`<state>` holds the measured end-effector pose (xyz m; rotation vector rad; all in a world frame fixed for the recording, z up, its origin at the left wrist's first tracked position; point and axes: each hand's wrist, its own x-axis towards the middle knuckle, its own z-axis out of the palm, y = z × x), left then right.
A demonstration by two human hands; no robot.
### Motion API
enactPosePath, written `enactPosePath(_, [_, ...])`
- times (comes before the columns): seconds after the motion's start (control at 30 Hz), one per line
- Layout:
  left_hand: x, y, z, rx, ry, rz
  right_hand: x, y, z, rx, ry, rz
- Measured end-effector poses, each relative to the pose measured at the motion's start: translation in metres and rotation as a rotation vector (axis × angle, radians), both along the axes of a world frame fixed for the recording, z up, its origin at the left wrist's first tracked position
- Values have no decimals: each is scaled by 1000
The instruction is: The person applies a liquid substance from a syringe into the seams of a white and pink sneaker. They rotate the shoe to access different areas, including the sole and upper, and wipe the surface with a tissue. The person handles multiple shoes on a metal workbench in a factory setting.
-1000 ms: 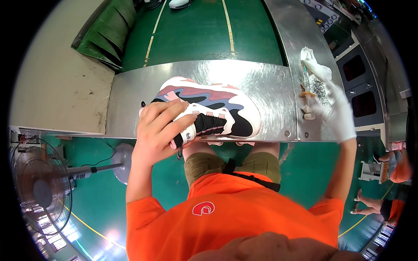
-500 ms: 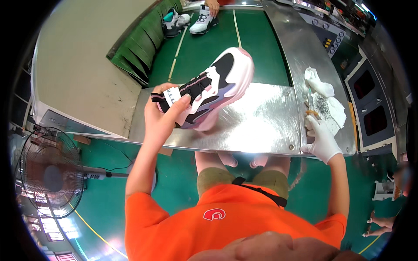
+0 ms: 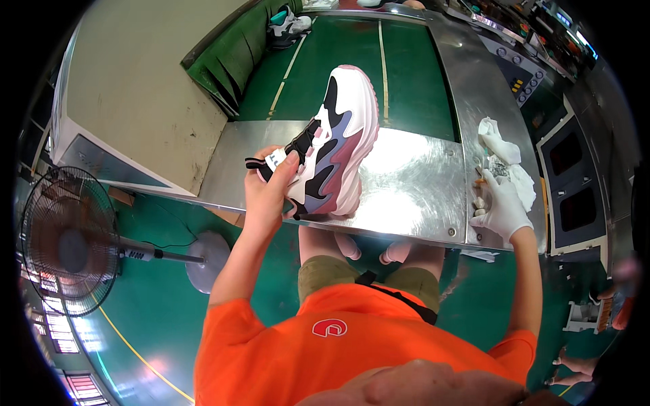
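My bare left hand [image 3: 269, 186] grips a chunky sneaker [image 3: 345, 135] by its collar and tongue, with the thumb over the tongue label. The sneaker is white, black, mauve and purple-blue; its toe points away and its side faces up over the steel tabletop. My right hand [image 3: 504, 208], in a white glove, is at the right of the table with thumb and forefinger apart. Its forefinger is by a small orange-brown piece [image 3: 479, 181], and small pale lumps [image 3: 480, 202] lie between the fingers. White crumpled cloths [image 3: 500, 140] are just beyond.
A green conveyor belt [image 3: 345, 74] runs away beyond the steel table [image 3: 413, 193]. Another sneaker [image 3: 290, 28] stands on it by green curtain flaps [image 3: 230, 57]. A beige machine housing [image 3: 145, 88] borders the left side. A standing fan [image 3: 74, 247] is at lower left.
The sneaker has turned so its toe points more directly away and its side shows more. My right forefinger has shifted slightly. A person's hand and white shoe at the far belt have moved away.
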<state>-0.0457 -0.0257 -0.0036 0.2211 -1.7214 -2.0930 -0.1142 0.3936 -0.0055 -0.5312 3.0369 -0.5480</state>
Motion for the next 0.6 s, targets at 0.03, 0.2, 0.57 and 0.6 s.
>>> enactPosePath(0.03, [1, 0, -3, 2, 1, -2, 0, -1, 1, 49, -5, 7])
enactPosePath(0.2, [8, 3, -6, -37, 46, 21, 1, -15, 12, 133, -152, 20])
enactPosePath(0.57, [24, 13, -7, -112, 29, 32, 12, -9, 8, -148, -400, 18])
enactPosePath(0.6, [24, 13, -7, -125, 29, 34, 12, -8, 6, -102, -356, 56])
